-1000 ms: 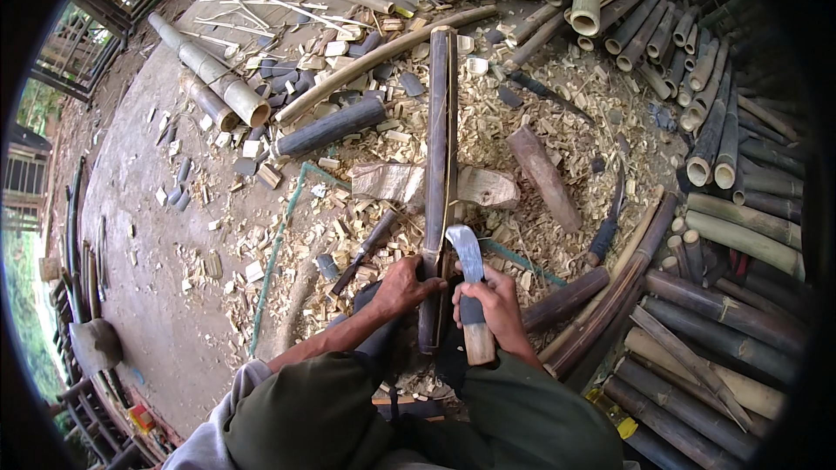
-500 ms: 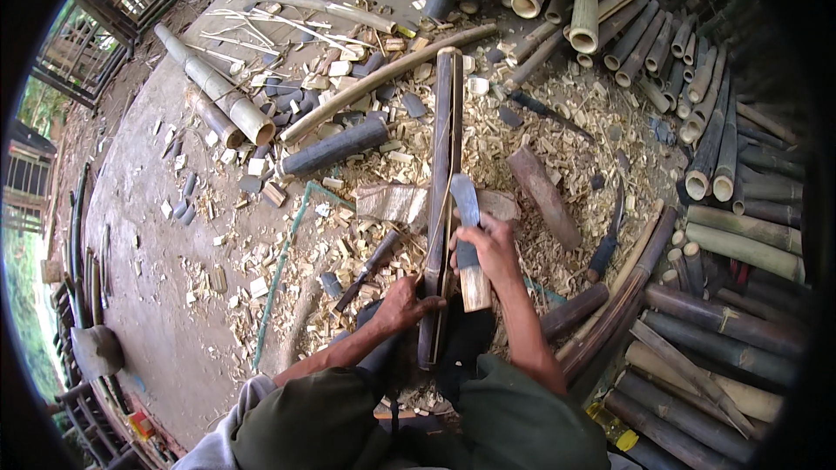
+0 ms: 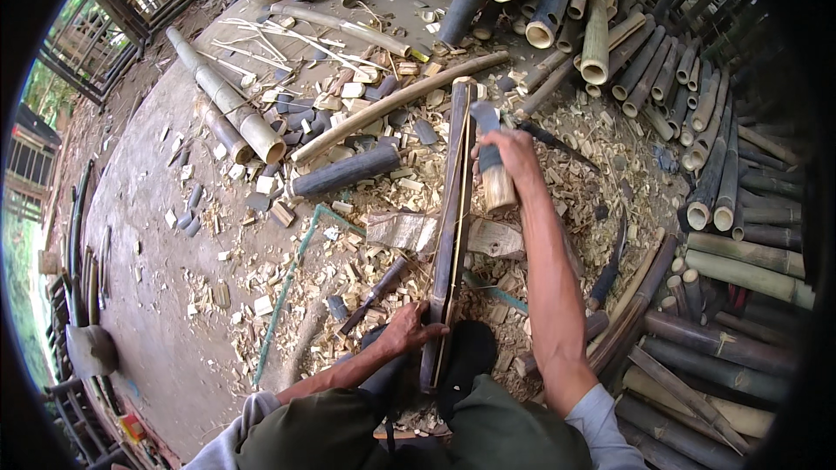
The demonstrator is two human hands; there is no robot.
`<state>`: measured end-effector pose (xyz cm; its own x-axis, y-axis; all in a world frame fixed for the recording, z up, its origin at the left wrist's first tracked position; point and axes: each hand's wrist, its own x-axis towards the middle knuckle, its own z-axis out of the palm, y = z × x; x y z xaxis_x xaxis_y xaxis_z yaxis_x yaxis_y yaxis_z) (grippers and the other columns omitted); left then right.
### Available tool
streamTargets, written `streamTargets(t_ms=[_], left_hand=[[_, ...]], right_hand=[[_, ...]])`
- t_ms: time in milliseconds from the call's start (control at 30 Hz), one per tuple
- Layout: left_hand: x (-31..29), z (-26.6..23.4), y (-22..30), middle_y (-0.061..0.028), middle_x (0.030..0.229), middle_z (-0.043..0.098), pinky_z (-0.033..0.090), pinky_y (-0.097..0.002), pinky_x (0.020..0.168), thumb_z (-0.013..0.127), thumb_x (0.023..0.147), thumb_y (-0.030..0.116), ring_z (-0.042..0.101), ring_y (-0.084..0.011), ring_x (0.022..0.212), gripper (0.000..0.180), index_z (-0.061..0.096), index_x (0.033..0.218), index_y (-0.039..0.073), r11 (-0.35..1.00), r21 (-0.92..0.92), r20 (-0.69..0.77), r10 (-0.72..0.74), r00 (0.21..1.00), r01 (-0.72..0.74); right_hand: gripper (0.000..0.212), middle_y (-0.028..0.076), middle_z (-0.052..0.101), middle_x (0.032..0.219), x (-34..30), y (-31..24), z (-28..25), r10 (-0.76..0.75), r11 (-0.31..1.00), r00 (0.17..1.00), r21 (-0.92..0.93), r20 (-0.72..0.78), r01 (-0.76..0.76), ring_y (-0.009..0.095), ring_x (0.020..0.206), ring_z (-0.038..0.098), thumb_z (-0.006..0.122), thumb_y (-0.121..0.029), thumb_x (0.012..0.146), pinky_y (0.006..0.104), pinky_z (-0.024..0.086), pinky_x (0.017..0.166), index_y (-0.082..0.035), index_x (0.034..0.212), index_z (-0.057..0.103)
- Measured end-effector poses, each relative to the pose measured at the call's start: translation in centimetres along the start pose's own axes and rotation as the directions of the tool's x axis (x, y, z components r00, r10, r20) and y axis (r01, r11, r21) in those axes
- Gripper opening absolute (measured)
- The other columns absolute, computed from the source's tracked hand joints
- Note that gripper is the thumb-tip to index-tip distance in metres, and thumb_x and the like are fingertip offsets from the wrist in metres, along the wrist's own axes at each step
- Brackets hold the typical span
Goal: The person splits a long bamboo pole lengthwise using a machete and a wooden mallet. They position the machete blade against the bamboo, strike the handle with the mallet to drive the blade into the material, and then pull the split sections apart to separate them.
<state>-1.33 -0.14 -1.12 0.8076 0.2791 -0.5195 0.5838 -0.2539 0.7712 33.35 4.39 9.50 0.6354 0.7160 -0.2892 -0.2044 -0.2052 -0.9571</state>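
Note:
A dark bamboo pole (image 3: 446, 235), with a pale slit running along its right side, slants up and away from between my knees. It lies across a rough wood block (image 3: 402, 231). Near its lower end, my left hand (image 3: 406, 328) is closed around its left side, thumb across the top. Further up, my right hand (image 3: 512, 157) grips a knife (image 3: 498, 184) with a pale wooden handle and a dark wrapped collar. The short, broad grey blade sits beside the pole's slit near the far end; I cannot tell whether it touches.
Wood chips and shavings (image 3: 287, 278) litter the ground. A dark bamboo piece (image 3: 344, 170) and a long pale pole (image 3: 401, 104) lie left of the work. Stacked bamboo (image 3: 740, 261) lines the right side. Another dark-handled blade (image 3: 607, 274) lies on the right.
My right hand and the knife have moved up along the pole toward its far end, the forearm stretching out. My left hand stays on the pole's lower part. The view has shifted slightly.

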Motion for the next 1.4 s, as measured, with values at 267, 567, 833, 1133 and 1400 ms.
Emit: streamTargets(t_ms=[267,567,833,1133,1400], left_hand=[[-0.5,-0.6,-0.7,-0.0252,0.111,0.072,0.052,-0.0461,0.094,0.085,0.081,0.045,0.07,-0.0377,0.106,0.069,0.065,0.126,-0.003,0.991,-0.136,-0.04,0.008,0.999,-0.014],[0.0,1.5,-1.6,-0.0251,0.103,0.072,0.055,-0.0437,0.09,0.095,0.066,0.034,0.071,-0.0344,0.1,0.09,0.055,0.134,-0.009,0.943,-0.321,-0.127,0.051,0.991,-0.09],[0.9,-0.9,4.1,-0.0181,0.097,0.075,0.056,-0.0409,0.083,0.094,0.066,0.032,0.073,-0.0272,0.088,0.068,0.068,0.116,-0.005,0.973,-0.22,-0.231,0.018,0.973,-0.07],[0.9,0.6,3.9,-0.0208,0.093,0.075,0.056,-0.0448,0.08,0.092,0.067,0.033,0.073,-0.0323,0.085,0.056,0.071,0.103,-0.003,0.995,-0.094,-0.279,-0.011,0.96,-0.016],[1.3,1.3,3.4,-0.0235,0.092,0.073,0.056,-0.048,0.081,0.092,0.068,0.035,0.072,-0.0389,0.087,0.056,0.069,0.101,-0.004,0.998,0.022,-0.354,0.058,0.933,-0.053]], right_hand=[[0.042,0.013,0.069,0.086,-0.9,-5.0,0.5,0.105,0.982,0.994,0.152,0.035,-0.109,0.019,0.061,0.069,0.067,-0.021,0.093,0.0289,0.06,0.049,0.006,0.123,0.056],[0.059,0.009,0.063,0.078,-24.7,6.2,1.3,0.141,0.971,0.981,0.177,0.13,-0.163,0.015,0.055,0.062,0.064,-0.015,0.092,0.0317,0.055,0.046,0.002,0.146,0.048],[0.045,0.022,0.066,0.08,-32.6,8.0,0.7,0.177,0.852,0.982,-0.509,0.065,-0.12,0.037,0.072,0.069,0.069,-0.022,0.093,0.0456,0.053,0.065,0.004,0.128,0.058],[0.052,0.03,0.067,0.094,-33.0,7.3,0.8,0.187,0.803,0.974,-0.59,0.124,-0.079,0.049,0.088,0.067,0.069,-0.018,0.092,0.0511,0.053,0.076,0.004,0.136,0.054],[0.039,0.032,0.066,0.095,-30.2,7.1,1.9,0.259,0.758,0.961,-0.638,0.101,-0.137,0.051,0.09,0.066,0.068,-0.02,0.091,0.0535,0.053,0.08,0.007,0.117,0.057]])
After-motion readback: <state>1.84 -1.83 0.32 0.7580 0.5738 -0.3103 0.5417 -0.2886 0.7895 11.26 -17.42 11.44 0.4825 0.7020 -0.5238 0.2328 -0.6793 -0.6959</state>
